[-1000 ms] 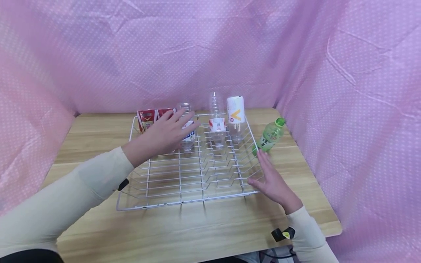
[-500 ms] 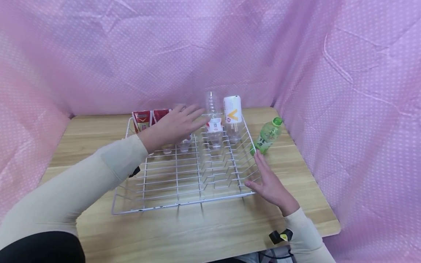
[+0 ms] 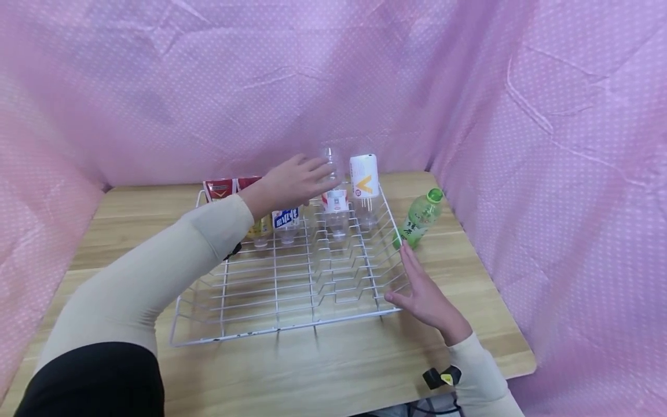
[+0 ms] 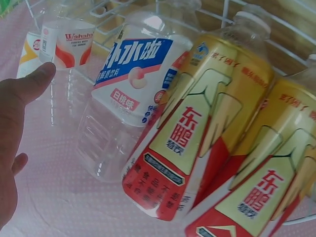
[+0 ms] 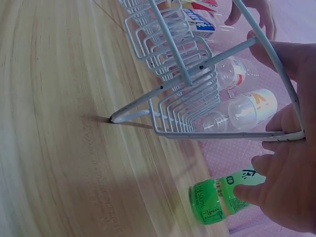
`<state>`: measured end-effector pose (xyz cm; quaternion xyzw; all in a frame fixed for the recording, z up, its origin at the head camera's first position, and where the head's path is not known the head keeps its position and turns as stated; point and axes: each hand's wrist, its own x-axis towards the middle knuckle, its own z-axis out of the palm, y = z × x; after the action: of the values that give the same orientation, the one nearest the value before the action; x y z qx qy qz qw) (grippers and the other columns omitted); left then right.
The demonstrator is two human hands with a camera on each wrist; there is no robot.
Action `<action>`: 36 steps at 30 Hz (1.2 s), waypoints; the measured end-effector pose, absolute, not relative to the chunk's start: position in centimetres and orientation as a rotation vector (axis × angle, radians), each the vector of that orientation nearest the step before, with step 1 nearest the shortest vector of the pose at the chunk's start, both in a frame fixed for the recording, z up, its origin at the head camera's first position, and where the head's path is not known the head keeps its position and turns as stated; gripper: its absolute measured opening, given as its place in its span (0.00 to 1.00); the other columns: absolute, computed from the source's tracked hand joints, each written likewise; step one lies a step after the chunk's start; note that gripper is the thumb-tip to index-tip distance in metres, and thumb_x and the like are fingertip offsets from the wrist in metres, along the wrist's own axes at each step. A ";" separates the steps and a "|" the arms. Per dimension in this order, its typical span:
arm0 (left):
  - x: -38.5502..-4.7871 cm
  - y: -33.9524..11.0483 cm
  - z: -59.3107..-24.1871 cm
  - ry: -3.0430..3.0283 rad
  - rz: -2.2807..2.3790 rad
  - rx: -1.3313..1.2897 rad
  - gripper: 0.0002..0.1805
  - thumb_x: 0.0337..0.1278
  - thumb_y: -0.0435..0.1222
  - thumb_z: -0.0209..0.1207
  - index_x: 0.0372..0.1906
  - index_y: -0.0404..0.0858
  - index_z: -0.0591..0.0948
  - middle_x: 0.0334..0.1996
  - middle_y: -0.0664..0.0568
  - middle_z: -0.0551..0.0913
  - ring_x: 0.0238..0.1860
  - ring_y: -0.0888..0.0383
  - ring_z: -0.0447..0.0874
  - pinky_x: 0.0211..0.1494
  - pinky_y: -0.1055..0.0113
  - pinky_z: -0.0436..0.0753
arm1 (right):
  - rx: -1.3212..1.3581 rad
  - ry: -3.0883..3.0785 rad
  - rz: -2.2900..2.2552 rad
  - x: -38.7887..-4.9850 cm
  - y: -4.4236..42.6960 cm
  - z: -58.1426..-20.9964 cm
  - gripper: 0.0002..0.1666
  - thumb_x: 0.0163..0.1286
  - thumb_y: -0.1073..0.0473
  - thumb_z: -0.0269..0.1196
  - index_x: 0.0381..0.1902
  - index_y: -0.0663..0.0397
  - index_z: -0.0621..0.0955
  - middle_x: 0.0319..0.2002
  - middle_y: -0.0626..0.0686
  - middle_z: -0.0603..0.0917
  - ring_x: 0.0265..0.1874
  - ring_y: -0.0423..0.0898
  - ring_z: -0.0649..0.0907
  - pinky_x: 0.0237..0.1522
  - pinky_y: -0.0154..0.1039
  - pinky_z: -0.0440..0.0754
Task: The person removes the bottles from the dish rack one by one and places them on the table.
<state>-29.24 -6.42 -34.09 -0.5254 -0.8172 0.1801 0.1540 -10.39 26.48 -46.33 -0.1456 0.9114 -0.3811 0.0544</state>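
Observation:
My left hand [image 3: 297, 182], fingers extended, is beside the upper part of a clear bottle with a red-and-white label [image 3: 335, 200]; contact cannot be told. In the left wrist view, the thumb of that hand [image 4: 10, 138] points towards this bottle [image 4: 68, 47]. The bottle stands cap-down in a white wire rack [image 3: 294, 326]. Left of it are a blue-labelled bottle [image 4: 133, 74] and two red-and-gold bottles [image 4: 192, 133]. My right hand [image 3: 427, 298] rests against the rack's right rim, fingers fairly straight. Its fingers spread beside the rack corner in the right wrist view [image 5: 294, 163].
A bottle with a white label and orange V [image 3: 363, 176] leans at the rack's back right. Outside the right rim, a green bottle [image 3: 421, 217] is tilted on the wooden table [image 3: 260, 370]. Pink dotted cloth [image 3: 260, 75] surrounds the back and sides.
My left hand has moved right, from the blue-labelled bottle to the red-and-white-labelled one. The right hand has stayed on the rack's rim, and the bottles keep their places.

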 end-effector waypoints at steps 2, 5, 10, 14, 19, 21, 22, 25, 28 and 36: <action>-29.7 -5.9 -34.1 -2.329 0.543 -1.512 0.45 0.55 0.37 0.73 0.76 0.46 0.64 0.74 0.42 0.64 0.74 0.42 0.60 0.69 0.44 0.70 | -0.436 2.759 -1.175 -10.4 26.6 -46.4 0.66 0.63 0.53 0.73 0.81 0.56 0.39 0.81 0.54 0.34 0.78 0.61 0.45 0.73 0.65 0.50; -30.4 -5.3 -34.2 -2.301 0.592 -1.526 0.44 0.56 0.30 0.71 0.76 0.46 0.64 0.73 0.43 0.65 0.74 0.42 0.60 0.69 0.46 0.70 | -0.429 2.748 -1.205 -10.4 26.6 -46.5 0.67 0.63 0.53 0.73 0.81 0.55 0.39 0.81 0.53 0.34 0.78 0.60 0.44 0.73 0.65 0.50; -31.5 -4.6 -34.4 -2.221 0.658 -1.568 0.44 0.56 0.28 0.70 0.76 0.44 0.64 0.73 0.44 0.66 0.73 0.43 0.61 0.70 0.47 0.69 | -0.408 2.740 -1.218 -10.2 26.4 -46.6 0.66 0.64 0.51 0.72 0.82 0.53 0.39 0.81 0.52 0.34 0.78 0.60 0.44 0.73 0.65 0.50; -32.3 -4.0 -34.6 -2.192 0.692 -1.574 0.43 0.55 0.27 0.70 0.75 0.44 0.65 0.73 0.45 0.66 0.73 0.43 0.61 0.71 0.46 0.69 | -0.417 2.770 -1.200 -10.1 26.3 -46.7 0.65 0.64 0.52 0.72 0.81 0.55 0.39 0.81 0.55 0.35 0.78 0.61 0.45 0.73 0.65 0.51; -32.8 -3.3 -34.5 -2.236 0.740 -1.554 0.44 0.55 0.26 0.70 0.76 0.45 0.64 0.75 0.46 0.65 0.74 0.44 0.61 0.70 0.46 0.69 | -0.429 2.797 -1.182 -10.3 26.4 -46.7 0.64 0.66 0.53 0.71 0.81 0.56 0.40 0.81 0.57 0.36 0.78 0.62 0.46 0.73 0.64 0.52; -32.9 -3.0 -34.5 -2.252 0.761 -1.552 0.45 0.55 0.25 0.69 0.76 0.44 0.64 0.75 0.46 0.64 0.74 0.44 0.60 0.71 0.45 0.68 | -0.430 2.795 -1.181 -10.3 26.4 -46.6 0.64 0.66 0.52 0.71 0.81 0.57 0.40 0.81 0.57 0.36 0.78 0.62 0.46 0.73 0.64 0.52; -32.9 -2.8 -34.5 -2.257 0.770 -1.551 0.45 0.55 0.25 0.69 0.77 0.44 0.64 0.75 0.45 0.64 0.75 0.43 0.59 0.71 0.45 0.68 | -0.430 2.792 -1.180 -10.3 26.4 -46.6 0.64 0.66 0.51 0.70 0.81 0.57 0.40 0.81 0.56 0.36 0.78 0.62 0.46 0.73 0.64 0.52; -33.0 -2.5 -34.7 -2.241 0.797 -1.542 0.44 0.54 0.27 0.70 0.76 0.44 0.64 0.74 0.45 0.64 0.74 0.43 0.60 0.71 0.45 0.68 | -0.440 2.796 -1.178 -10.4 26.4 -46.5 0.63 0.67 0.49 0.70 0.81 0.58 0.40 0.81 0.56 0.36 0.78 0.62 0.47 0.72 0.64 0.53; -33.2 -2.1 -35.0 -2.197 0.828 -1.535 0.43 0.55 0.29 0.71 0.75 0.45 0.65 0.73 0.45 0.66 0.73 0.43 0.61 0.71 0.44 0.68 | -0.434 2.796 -1.188 -10.5 26.3 -46.4 0.63 0.67 0.46 0.69 0.81 0.57 0.41 0.81 0.56 0.36 0.78 0.62 0.47 0.72 0.64 0.54; -33.6 -1.5 -36.1 -2.094 0.849 -1.583 0.41 0.55 0.33 0.71 0.74 0.46 0.67 0.70 0.46 0.69 0.70 0.44 0.65 0.66 0.46 0.74 | -0.407 2.785 -1.201 -10.3 26.3 -46.4 0.63 0.67 0.43 0.69 0.81 0.60 0.42 0.81 0.56 0.36 0.78 0.63 0.47 0.71 0.64 0.55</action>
<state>-33.59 -1.53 -36.13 -0.5633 -0.7451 0.3020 0.1903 -10.34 26.26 -46.36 -0.1330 0.9094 -0.3920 0.0408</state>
